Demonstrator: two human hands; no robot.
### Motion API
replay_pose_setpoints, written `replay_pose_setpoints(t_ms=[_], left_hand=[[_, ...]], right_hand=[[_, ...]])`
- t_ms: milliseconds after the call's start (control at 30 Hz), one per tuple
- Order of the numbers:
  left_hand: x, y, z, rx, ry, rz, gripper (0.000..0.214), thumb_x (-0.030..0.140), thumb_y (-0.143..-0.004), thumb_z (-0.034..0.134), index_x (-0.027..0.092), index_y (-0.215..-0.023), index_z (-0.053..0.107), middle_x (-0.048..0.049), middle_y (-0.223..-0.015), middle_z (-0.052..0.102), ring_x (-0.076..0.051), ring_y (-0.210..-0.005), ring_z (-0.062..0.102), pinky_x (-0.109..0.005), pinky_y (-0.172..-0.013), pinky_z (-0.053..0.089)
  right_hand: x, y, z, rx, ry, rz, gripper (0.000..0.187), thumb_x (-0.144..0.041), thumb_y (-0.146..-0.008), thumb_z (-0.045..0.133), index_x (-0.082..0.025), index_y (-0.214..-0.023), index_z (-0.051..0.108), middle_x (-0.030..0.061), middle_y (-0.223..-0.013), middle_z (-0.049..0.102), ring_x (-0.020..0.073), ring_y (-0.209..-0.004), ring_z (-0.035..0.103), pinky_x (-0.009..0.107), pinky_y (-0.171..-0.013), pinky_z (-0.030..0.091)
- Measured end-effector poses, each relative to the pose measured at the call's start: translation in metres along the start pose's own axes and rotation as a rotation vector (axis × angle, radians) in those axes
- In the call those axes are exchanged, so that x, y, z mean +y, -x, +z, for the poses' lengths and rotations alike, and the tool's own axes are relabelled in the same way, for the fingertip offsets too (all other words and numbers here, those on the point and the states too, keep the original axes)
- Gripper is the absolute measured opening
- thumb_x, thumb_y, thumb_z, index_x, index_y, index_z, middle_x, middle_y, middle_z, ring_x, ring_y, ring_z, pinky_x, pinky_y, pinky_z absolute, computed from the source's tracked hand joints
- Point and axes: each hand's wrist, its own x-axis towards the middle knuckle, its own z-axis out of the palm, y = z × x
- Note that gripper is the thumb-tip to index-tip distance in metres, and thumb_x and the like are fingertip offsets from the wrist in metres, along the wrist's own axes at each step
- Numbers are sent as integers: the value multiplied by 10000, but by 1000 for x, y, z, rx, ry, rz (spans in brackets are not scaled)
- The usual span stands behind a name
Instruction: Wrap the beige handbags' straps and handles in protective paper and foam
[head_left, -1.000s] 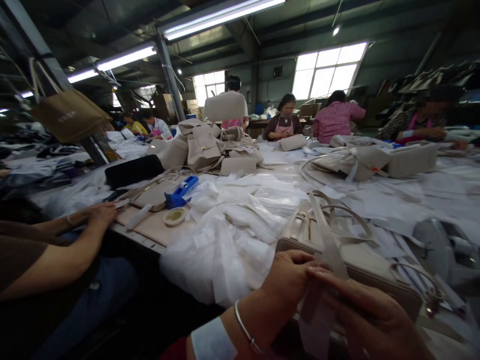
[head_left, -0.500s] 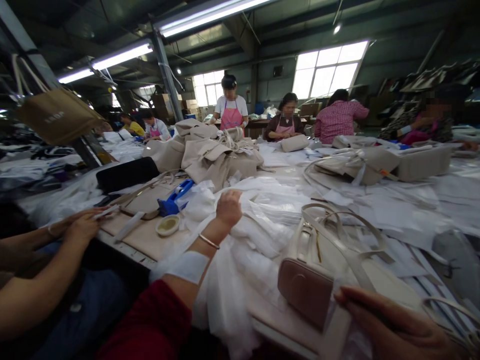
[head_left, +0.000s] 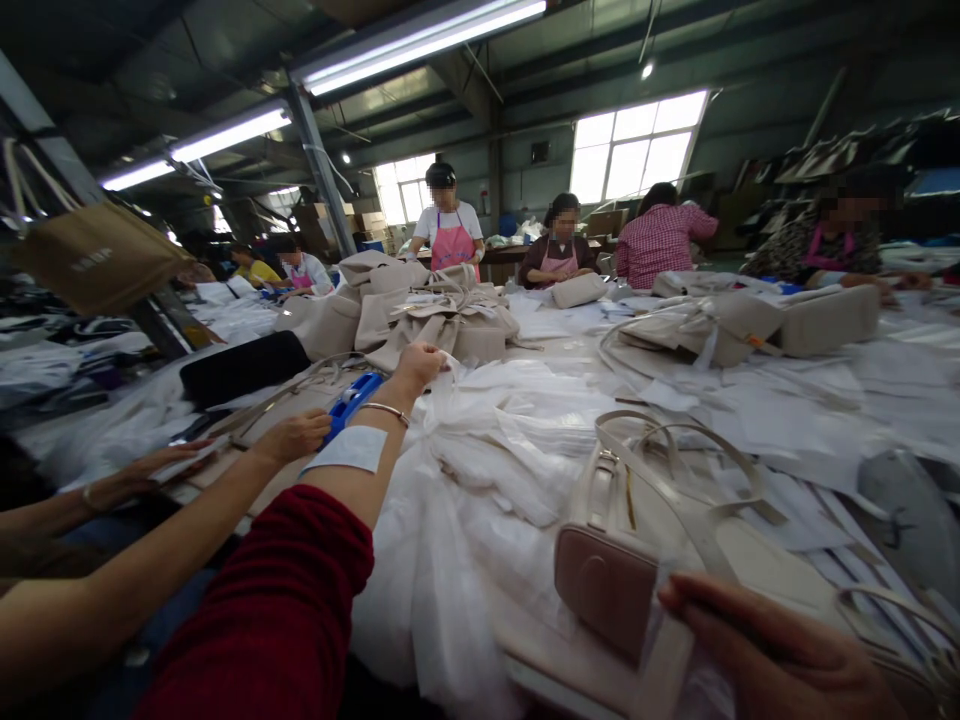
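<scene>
My left hand (head_left: 421,366), in a dark red sleeve with a bracelet, reaches forward and pinches the edge of a thin white plastic sheet (head_left: 450,385) from the loose heap on the table. At the lower right my right hand (head_left: 780,650) closes its fingers on a beige strap (head_left: 664,655) with clear film around it. Just left of that hand stands a small handbag (head_left: 604,590) with a brown-pink end panel and cream sides. Its looped straps (head_left: 697,440) lie over its top.
A co-worker's hand (head_left: 296,435) is at a blue tape dispenser (head_left: 352,405) on my left. A beige bag pile (head_left: 435,310) stands ahead, a black case (head_left: 244,365) left of it. More bags (head_left: 735,325) and white sheets (head_left: 780,410) lie right. Several people sit or stand opposite.
My left hand has moved forward and left and now lifts an edge of plastic sheet. The co-worker's hand has reached to the tape dispenser. My right hand stays nearly in place.
</scene>
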Motion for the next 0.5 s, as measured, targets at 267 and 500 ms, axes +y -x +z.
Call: replay_pose_setpoints(t_ms=[267, 500], left_hand=[[11, 18, -6, 60, 386, -57, 268, 331, -935, 606, 138, -1121, 616, -59, -1034, 660, -156, -825, 654, -324, -704, 577], [45, 13, -35, 108, 738, 91, 274, 173, -859, 659, 150, -1118, 569, 42, -715, 588, -70, -555, 564, -206, -556, 495]], right_hand=[[-22, 2, 7, 25, -97, 31, 279, -430, -606, 828, -287, -846, 824, 85, -889, 786, 303, -791, 761, 294, -754, 613], [-21, -2, 4, 34, -102, 94, 329, -439, -582, 839, -273, -866, 823, 94, -903, 783, 308, -851, 751, 244, -746, 596]])
